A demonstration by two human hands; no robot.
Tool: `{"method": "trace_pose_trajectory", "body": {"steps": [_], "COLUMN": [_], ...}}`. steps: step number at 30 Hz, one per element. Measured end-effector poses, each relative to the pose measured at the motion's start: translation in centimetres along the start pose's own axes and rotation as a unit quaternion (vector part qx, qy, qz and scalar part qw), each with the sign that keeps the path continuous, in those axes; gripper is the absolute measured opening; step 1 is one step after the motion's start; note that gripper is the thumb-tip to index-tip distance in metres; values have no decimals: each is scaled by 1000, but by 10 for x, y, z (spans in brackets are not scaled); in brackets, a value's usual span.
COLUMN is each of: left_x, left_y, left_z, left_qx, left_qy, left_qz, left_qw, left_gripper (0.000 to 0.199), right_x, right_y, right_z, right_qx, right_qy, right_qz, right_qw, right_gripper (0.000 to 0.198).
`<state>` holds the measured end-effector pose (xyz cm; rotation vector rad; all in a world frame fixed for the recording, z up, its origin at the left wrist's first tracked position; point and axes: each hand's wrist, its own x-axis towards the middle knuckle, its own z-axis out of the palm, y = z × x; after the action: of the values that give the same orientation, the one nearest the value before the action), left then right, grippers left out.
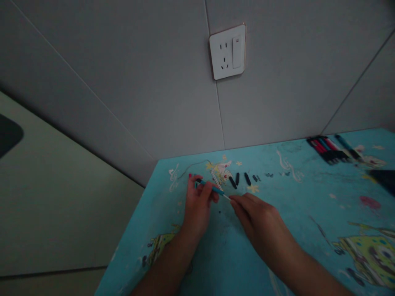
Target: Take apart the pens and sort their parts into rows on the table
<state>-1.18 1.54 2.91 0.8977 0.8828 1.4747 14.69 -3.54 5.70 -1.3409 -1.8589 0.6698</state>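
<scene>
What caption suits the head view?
Left hand holds a blue tube; right hand pinches a white rod protruding from it.

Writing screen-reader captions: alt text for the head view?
A person's left hand holds a slim blue barrel while the right hand pinches the thin white rod at its end, over a turquoise cartoon-printed tabletop. Small dark pieces lie beyond the hands, pen-like items at the right; a white socket is on the grey wall.

Bare hands (199, 203), seemingly bare forearms (174, 255).
</scene>
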Motion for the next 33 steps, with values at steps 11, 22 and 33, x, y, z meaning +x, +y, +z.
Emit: {"method": "trace_pose_trajectory", "body": {"steps": [11,22,33], "left_x": [0,-4,-7], "left_y": [8,8,6], "left_z": [1,1,4], "left_qx": [120,107,91], "left_qy": [-28,0,-34], "left_qz": [61,123,101], "left_qw": [991,987,990], "left_gripper": [56,56,60], "right_x": [-3,0,3], "right_y": [12,17,11], "right_z": [45,49,48], "right_qx": [261,219,371], "right_qy": [-20,15,-13], "right_qz": [116,80,147], "right_qw": [958,972,917], "right_gripper": [29,23,34]}}
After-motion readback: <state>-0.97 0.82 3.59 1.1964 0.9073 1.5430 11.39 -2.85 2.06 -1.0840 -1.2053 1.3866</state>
